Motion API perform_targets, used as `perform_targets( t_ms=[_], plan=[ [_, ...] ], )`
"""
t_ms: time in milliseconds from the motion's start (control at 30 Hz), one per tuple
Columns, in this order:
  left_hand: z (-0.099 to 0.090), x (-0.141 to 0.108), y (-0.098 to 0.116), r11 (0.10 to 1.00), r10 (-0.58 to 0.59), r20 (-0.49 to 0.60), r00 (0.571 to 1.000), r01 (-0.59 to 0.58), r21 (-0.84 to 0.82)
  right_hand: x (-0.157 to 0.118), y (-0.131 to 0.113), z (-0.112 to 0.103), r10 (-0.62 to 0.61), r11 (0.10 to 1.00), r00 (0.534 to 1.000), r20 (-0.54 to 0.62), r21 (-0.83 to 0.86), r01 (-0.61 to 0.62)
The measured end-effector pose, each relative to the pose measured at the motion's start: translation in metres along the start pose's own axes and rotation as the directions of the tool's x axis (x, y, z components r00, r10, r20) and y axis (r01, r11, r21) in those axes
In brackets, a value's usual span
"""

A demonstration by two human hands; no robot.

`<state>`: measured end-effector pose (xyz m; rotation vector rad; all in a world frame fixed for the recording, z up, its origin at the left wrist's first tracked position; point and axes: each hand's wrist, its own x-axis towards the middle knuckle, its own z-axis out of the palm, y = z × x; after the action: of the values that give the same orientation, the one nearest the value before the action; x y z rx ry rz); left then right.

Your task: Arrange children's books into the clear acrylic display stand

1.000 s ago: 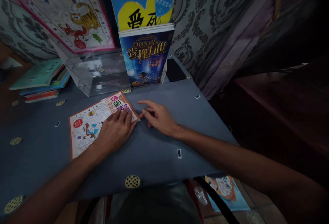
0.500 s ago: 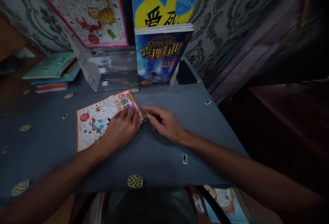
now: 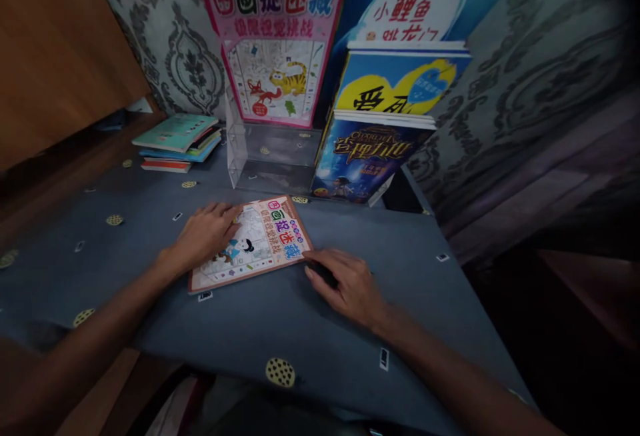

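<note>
An orange-bordered picture book (image 3: pixel 260 239) lies flat and slightly turned on the grey-blue tablecloth (image 3: pixel 240 329). My left hand (image 3: pixel 207 233) rests over the book's left part, fingers extended and covering its upper left corner. At the lower right corner, my right hand (image 3: pixel 347 283) touches the book's edge with fingertips; its thumb and index finger are apart. Behind the book stands a clear acrylic rack (image 3: pixel 273 176). It bears a pink-bordered book (image 3: pixel 280 43) on the left and a dark blue book (image 3: pixel 367 159) at the front right.
Several books are stacked (image 3: pixel 175 133) at the back left. Behind the dark blue book are a blue and yellow book (image 3: pixel 395 83) and a teal book (image 3: pixel 425 3). A dark flat object (image 3: pixel 403 196) lies right of the rack, near the table's right edge.
The view has swung left and up, showing more of the rack. My left hand has moved from the book's right part to its left part. My right hand stays by the lower right corner.
</note>
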<state>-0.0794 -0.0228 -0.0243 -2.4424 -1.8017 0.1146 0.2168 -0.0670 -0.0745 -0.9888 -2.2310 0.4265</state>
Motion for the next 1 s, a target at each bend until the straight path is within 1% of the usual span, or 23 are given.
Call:
perform_targets(
  t_ms=[67,133,233,300,400,533,667,800,1000],
  plan=[
    [0.001,-0.015,-0.001,1.000,-0.005,-0.009,1.000,0.006,0.019,0.002,0.000,0.001,0.000,0.999,1.000,0.018,-0.032,0.001],
    [-0.002,-0.030,0.003,0.999,-0.034,-0.006,0.999,0.034,0.037,0.008,0.000,0.001,-0.019,0.998,0.999,0.044,-0.060,0.022],
    [-0.009,-0.048,0.013,0.993,-0.104,0.048,0.993,0.101,0.059,0.025,0.004,0.005,-0.051,0.994,0.994,0.094,-0.086,0.060],
    [-0.013,-0.056,0.018,0.987,-0.148,0.079,0.986,0.143,0.071,0.039,0.009,0.010,-0.053,0.994,0.993,0.103,-0.085,0.062],
    [-0.016,-0.062,0.022,0.981,-0.185,0.094,0.978,0.179,0.073,0.060,0.017,0.019,-0.047,0.996,0.994,0.100,-0.070,0.054],
    [-0.012,-0.063,0.021,0.971,-0.233,0.096,0.968,0.225,0.085,0.076,0.028,0.034,-0.045,0.997,0.991,0.123,-0.059,0.053],
    [-0.006,-0.060,0.018,0.970,-0.226,0.041,0.973,0.221,0.097,0.078,0.032,0.041,-0.025,0.998,0.985,0.171,-0.048,0.033],
    [-0.002,-0.050,0.016,0.970,-0.211,0.005,0.977,0.209,0.123,0.077,0.025,0.039,0.001,0.995,0.979,0.206,-0.096,0.019],
    [0.003,-0.034,0.009,0.975,-0.145,-0.046,0.988,0.151,0.164,0.080,0.011,0.035,0.069,0.978,0.970,0.233,-0.207,-0.020]
  ],
)
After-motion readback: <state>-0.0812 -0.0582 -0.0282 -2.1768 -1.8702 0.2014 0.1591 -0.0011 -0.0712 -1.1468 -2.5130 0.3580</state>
